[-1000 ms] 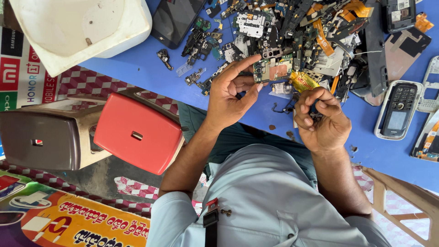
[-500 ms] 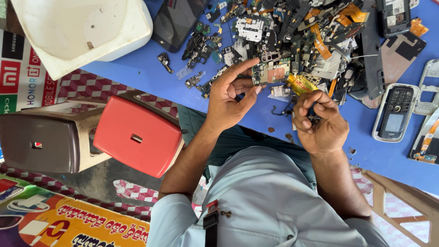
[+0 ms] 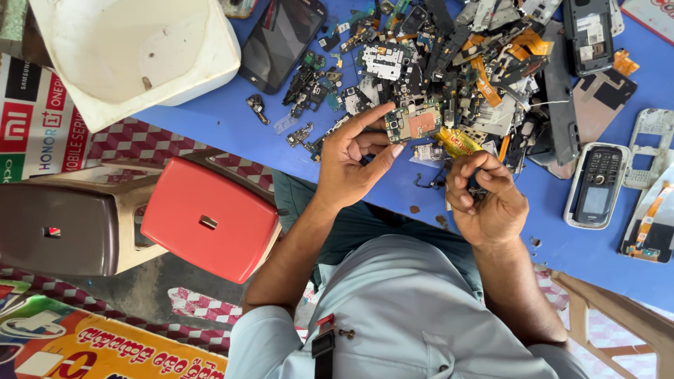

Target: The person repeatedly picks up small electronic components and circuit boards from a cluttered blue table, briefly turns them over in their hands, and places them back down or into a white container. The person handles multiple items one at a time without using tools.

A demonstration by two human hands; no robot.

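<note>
Your left hand [image 3: 354, 158] is half open, index finger stretched onto the small green circuit board [image 3: 413, 125] at the edge of the phone-parts pile [image 3: 456, 63] on the blue table [image 3: 210, 119]. Your right hand [image 3: 488, 196] is curled tight around something small and dark (can't tell what), just below the yellow flex piece [image 3: 455, 142]. Keypad phone [image 3: 597, 184] sits off to the right.

Circuit board [image 3: 413, 123]: small, green with a copper-coloured patch and dark chips; lies flat at the near edge of the parts heap, touched by a fingertip
Small dark part [image 3: 479, 191]: pinched between fingers, mostly hidden, shape unclear, held above the blue tabletop
</note>
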